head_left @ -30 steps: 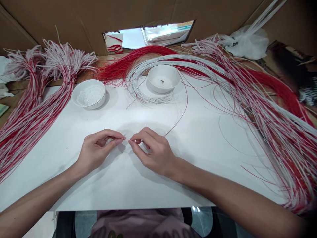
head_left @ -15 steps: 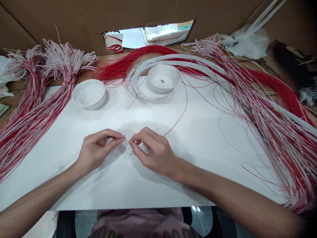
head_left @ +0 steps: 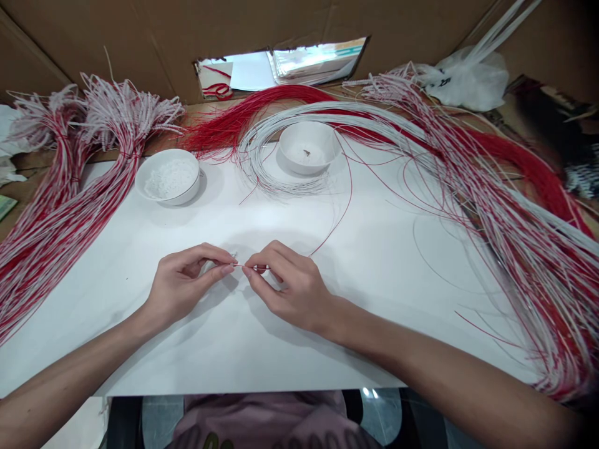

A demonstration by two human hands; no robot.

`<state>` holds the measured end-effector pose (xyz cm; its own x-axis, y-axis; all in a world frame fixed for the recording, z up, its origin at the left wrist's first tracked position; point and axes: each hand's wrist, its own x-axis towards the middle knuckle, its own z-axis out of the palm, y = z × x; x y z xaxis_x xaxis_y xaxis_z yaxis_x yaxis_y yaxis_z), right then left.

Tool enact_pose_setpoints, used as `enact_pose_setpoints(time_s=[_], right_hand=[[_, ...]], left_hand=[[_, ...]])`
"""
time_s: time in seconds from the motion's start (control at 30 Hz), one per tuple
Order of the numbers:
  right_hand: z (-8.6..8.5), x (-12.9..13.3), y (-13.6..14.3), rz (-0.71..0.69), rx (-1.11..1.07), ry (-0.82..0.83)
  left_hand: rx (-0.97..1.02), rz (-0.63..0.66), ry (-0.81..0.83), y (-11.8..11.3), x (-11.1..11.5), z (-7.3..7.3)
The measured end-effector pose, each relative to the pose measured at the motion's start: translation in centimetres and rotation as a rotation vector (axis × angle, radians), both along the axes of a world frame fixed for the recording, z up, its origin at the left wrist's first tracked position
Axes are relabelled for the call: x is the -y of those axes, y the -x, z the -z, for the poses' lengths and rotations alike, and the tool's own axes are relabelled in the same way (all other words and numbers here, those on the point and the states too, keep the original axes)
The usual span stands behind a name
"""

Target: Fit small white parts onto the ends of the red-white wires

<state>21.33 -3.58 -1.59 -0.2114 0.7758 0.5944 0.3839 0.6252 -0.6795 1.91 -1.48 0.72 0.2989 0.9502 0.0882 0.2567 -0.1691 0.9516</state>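
Two hands meet above the white worktop (head_left: 365, 355), a thin strand (head_left: 238, 265) stretched across the small gap between their fingertips. The left hand (head_left: 185, 279) has its grip pinched closed on one part of it; the right hand (head_left: 289, 284) pinches it just beside. Beyond them stand a left bowl (head_left: 185, 198) of small white pieces and a right bowl (head_left: 311, 169), the latter partly ringed by coiled white strands (head_left: 250, 142). Red-and-white bundles (head_left: 88, 209) flank both sides.

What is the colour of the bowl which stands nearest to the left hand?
The bowl is white, best seen in the head view.
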Motion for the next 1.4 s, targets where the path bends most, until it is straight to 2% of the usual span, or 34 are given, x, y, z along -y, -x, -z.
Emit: enact_pose_setpoints(time_s=[0.27, 0.67, 1.4], right_hand=[[-0.01, 0.11, -0.02, -0.012, 0.010, 0.025], [0.06, 0.07, 0.00, -0.027, 0.002, 0.001], [0.56, -0.03, -0.11, -0.070, 0.040, 0.005]], left_hand=[[-0.013, -0.013, 0.006, -0.17, 0.02, -0.21], [0.012, 0.050, -0.021, 0.22, 0.06, 0.23], [-0.008, 0.063, -0.044, 0.24, 0.23, 0.50]])
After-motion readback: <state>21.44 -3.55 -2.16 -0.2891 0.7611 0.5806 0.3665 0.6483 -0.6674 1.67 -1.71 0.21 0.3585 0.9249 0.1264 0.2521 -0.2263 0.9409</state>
